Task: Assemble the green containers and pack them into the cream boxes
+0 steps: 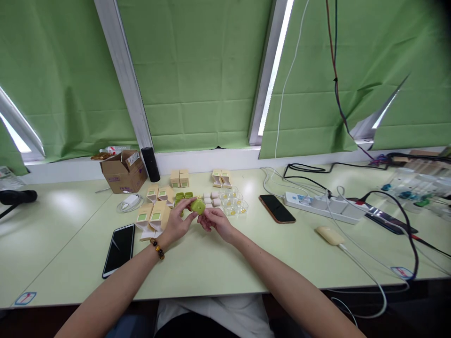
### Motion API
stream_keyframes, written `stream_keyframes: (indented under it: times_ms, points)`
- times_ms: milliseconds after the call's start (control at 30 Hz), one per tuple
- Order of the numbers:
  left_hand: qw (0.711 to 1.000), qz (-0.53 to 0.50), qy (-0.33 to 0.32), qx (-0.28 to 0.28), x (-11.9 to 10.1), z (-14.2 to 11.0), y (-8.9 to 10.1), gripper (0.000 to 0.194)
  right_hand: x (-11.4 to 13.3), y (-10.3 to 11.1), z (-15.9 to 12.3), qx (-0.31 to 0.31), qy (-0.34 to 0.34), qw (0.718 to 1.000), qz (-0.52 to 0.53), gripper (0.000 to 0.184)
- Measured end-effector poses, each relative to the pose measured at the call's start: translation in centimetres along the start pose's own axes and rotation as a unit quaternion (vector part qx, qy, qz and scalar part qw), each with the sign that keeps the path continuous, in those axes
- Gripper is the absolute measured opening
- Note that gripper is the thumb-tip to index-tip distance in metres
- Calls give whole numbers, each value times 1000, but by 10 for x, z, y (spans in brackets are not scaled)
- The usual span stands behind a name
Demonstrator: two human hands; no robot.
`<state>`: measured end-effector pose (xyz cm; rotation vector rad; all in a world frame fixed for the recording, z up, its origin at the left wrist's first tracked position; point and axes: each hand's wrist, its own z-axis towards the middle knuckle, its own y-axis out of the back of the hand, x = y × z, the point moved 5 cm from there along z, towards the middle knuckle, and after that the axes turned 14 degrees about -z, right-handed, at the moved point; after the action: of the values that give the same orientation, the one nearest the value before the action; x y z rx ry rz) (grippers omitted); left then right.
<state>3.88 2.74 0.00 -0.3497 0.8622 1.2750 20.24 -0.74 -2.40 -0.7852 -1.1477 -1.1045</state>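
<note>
My left hand (179,220), with a beaded bracelet at the wrist, grips a small round green cap-like piece (198,207) between thumb and fingers above the table. Close against its lower right side is my right hand (216,221), fingers pinched together; what they hold, if anything, is hidden. Just beyond the hands lie small green square pieces (179,195), pale pink cylinders (215,202) and several clear cups (235,202) with yellow bits inside. Open cream cartons (159,213) with green labels stand left of my left hand.
Two closed small cartons (179,179) and two open ones (221,178) stand farther back. A white-framed phone (119,249) lies left, a dark phone (277,209) right. A power strip (322,207) with trailing cables occupies the right. A cardboard box (124,172) and black cylinder (151,164) stand back left.
</note>
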Motion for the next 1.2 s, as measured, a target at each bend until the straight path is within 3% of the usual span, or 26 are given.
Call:
stream_keyframes:
  times_ms: [133,300,600,767,1033,1133,1200]
  points:
    - [997,-51,47,-34,11,2,2,47,5,0,-1,-16,45,998,-27,46]
    - [996,-43,64,-40,12,5,4,46,11,0,-3,-39,72,996,-33,45]
    - [991,-20,111,65,8,2,-9,42,20,3,-5,-52,96,992,-56,42]
    - [986,-59,133,75,14,2,-9,43,21,3,-6,-46,106,989,-90,42]
    - [987,-98,113,57,17,3,-7,53,23,2,-9,-42,140,966,-214,36]
    - [983,-146,113,2,20,8,0,50,28,9,-9,-106,159,946,-260,28]
    - [978,-180,94,-55,22,11,7,50,30,17,-9,-177,155,915,-328,19]
